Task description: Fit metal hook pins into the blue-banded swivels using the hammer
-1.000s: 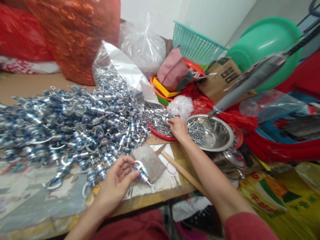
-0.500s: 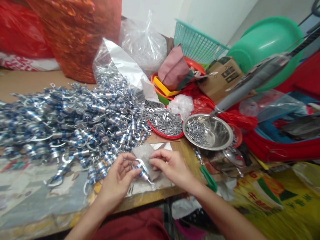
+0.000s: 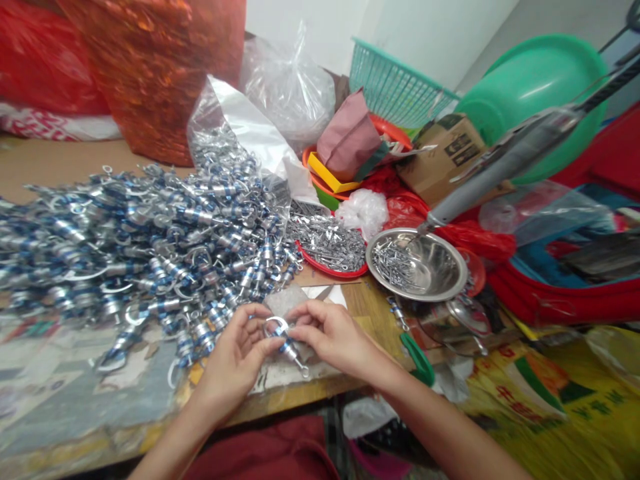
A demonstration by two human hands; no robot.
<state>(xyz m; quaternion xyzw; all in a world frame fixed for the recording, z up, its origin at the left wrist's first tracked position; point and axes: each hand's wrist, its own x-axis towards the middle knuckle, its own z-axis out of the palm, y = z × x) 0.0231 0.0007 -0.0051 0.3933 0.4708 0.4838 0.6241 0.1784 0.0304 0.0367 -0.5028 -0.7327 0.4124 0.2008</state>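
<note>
Between finger and thumb, my left hand (image 3: 240, 350) holds a silver-and-blue metal piece (image 3: 289, 348) with a curved hook at its upper end and a small ring at its lower end. My right hand (image 3: 330, 337) is pinched at the right side of this piece, close to the hook; whether it grips the piece or something small is hidden. Under the hands lies a greyish block (image 3: 281, 301) near the table edge. A large heap of similar silver-and-blue pieces (image 3: 150, 240) spreads to the left.
A red tray (image 3: 333, 250) of small metal parts and a steel bowl (image 3: 440, 267) with metal pins stand beyond my right hand. A grey tool (image 3: 505, 160) slants over the bowl. Green-handled object (image 3: 417, 360) lies at the table edge. Plastic bags and a green basket (image 3: 400, 83) stand behind.
My right hand has moved left and slightly down, from a small gap beside the piece to right against it. My left hand still holds the piece in nearly the same place.
</note>
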